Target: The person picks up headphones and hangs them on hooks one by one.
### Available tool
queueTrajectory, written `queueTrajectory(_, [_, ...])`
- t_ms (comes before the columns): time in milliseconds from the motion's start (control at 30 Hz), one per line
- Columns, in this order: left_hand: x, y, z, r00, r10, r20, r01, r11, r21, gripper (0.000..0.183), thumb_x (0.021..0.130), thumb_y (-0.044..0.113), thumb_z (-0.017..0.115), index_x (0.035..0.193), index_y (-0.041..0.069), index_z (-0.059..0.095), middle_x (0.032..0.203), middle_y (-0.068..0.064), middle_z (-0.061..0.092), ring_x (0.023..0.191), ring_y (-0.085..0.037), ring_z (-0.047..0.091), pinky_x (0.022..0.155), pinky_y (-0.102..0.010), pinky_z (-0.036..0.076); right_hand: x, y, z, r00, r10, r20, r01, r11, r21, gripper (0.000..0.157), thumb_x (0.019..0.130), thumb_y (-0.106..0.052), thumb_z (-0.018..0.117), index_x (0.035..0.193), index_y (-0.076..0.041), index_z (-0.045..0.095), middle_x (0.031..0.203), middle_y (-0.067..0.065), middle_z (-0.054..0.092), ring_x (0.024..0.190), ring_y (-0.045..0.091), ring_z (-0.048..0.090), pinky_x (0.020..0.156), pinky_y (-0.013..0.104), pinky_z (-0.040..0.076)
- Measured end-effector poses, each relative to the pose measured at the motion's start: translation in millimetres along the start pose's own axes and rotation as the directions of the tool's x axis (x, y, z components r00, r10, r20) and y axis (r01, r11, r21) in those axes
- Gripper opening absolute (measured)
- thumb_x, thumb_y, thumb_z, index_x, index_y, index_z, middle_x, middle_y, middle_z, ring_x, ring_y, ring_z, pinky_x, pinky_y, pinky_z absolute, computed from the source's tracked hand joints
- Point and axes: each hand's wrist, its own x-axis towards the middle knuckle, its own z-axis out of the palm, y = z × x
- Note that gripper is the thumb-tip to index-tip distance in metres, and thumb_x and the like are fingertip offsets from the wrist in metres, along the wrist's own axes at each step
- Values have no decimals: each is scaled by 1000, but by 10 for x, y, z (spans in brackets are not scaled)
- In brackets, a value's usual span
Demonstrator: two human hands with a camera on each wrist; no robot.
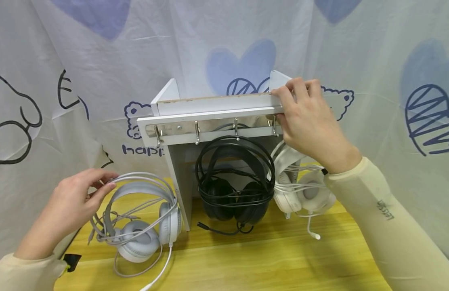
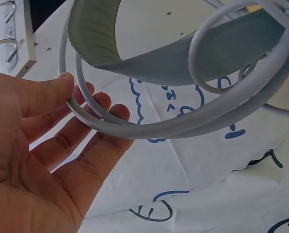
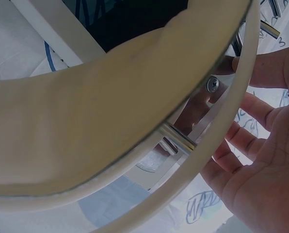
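Note:
My left hand (image 1: 73, 198) pinches the outer band of a grey-white headset (image 1: 137, 242) between thumb and fingertips, left of a white hook rack (image 1: 217, 106). Loops of its cable wrap the headband and ear cups. In the left wrist view its double band (image 2: 159, 128) lies between the thumb and the fingers. My right hand (image 1: 309, 121) grips the rack's top right end, fingers over the upper board and thumb below. A white headset (image 1: 288, 198) hangs under that hand; in the right wrist view its headband (image 3: 86, 131) passes by a metal hook (image 3: 181, 138).
A black headset (image 1: 217, 198) with a microphone boom hangs from the rack's middle. Two hooks at the left, such as this one (image 1: 197, 132), carry nothing. The rack stands on a yellow wooden table (image 1: 224, 262). Behind it hangs a pale cloth (image 1: 195, 56) with blue hearts.

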Motion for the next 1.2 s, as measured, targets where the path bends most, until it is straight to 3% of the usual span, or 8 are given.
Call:
queueTrajectory(100, [3, 29, -28, 1000, 13, -5, -13, 1000, 4, 19, 96, 10, 78, 115, 16, 79, 96, 1, 76, 80, -1, 62, 68, -31, 61, -4, 1, 2, 1000, -2, 1, 2, 1000, 3, 42, 95, -2, 67, 134, 3, 55, 128, 32, 53, 116, 52, 46, 100, 63, 44])
queueTrajectory(400, [24, 135, -85, 999, 42, -19, -42, 999, -6, 20, 95, 9, 80, 112, 19, 80, 95, 5, 75, 77, 5, 56, 66, -26, 60, -7, -1, 6, 1000, 4, 6, -4, 1000, 0, 41, 95, -2, 67, 134, 3, 54, 129, 32, 53, 116, 52, 46, 100, 62, 44])
queueTrajectory(600, [44, 202, -120, 997, 70, -39, -71, 997, -16, 20, 95, 8, 80, 112, 19, 80, 96, 5, 75, 75, 5, 56, 65, -23, 58, -5, -3, 10, 1000, 8, 4, -8, 1000, 3, 41, 95, -2, 68, 134, 3, 54, 129, 32, 53, 117, 52, 45, 100, 62, 45])
queueTrajectory(900, [110, 283, -187, 989, 122, -79, -126, 991, -38, 22, 93, 5, 80, 111, 18, 81, 94, 6, 75, 78, 5, 57, 67, -7, 50, -3, 1, 6, 1000, -11, -8, 11, 1000, 5, 41, 95, -2, 68, 133, 3, 54, 127, 32, 53, 116, 51, 46, 103, 61, 40])
queueTrajectory(1200, [197, 358, -276, 982, 154, -110, -158, 987, -24, 23, 92, 4, 81, 109, 20, 81, 92, 8, 72, 75, 6, 54, 68, -8, 47, -2, 2, 5, 1000, -8, -1, 8, 1000, 1, 41, 95, -2, 68, 133, 5, 55, 127, 33, 53, 116, 51, 46, 104, 61, 39])
